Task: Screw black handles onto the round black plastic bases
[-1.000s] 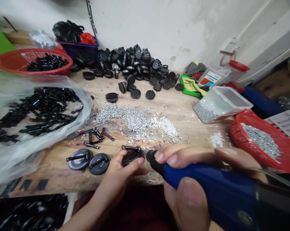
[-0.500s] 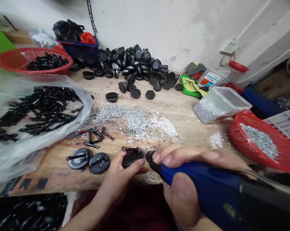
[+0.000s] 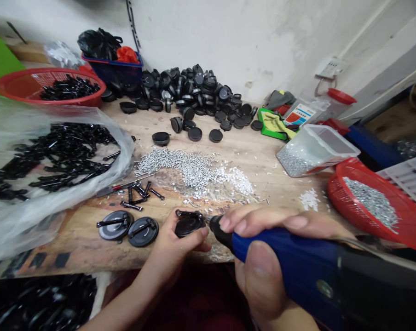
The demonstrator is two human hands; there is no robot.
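Note:
My left hand (image 3: pixel 175 246) grips a black round disc (image 3: pixel 188 225) with a small black arm on top, held at the front edge of the wooden bench (image 3: pixel 249 156). My right hand (image 3: pixel 263 257) is wrapped round a blue electric screwdriver (image 3: pixel 291 266), whose black nose touches the disc's right side. Two finished discs (image 3: pixel 128 229) with arms lie just left of my left hand. A few loose black arms (image 3: pixel 139 195) lie behind them. A spread of small silver screws (image 3: pixel 183 165) and white bits (image 3: pixel 237 179) lies behind my hands.
A clear bag of black arms (image 3: pixel 52 158) fills the left. A heap of black discs (image 3: pixel 190 92) sits by the wall. Red baskets hold black parts (image 3: pixel 52 85) and screws (image 3: pixel 377 202). A tipped clear tub of screws (image 3: pixel 311 149) lies on the right.
The screwdriver and my right hand have drifted slightly left and lower in view. My left hand keeps the disc in the same spot.

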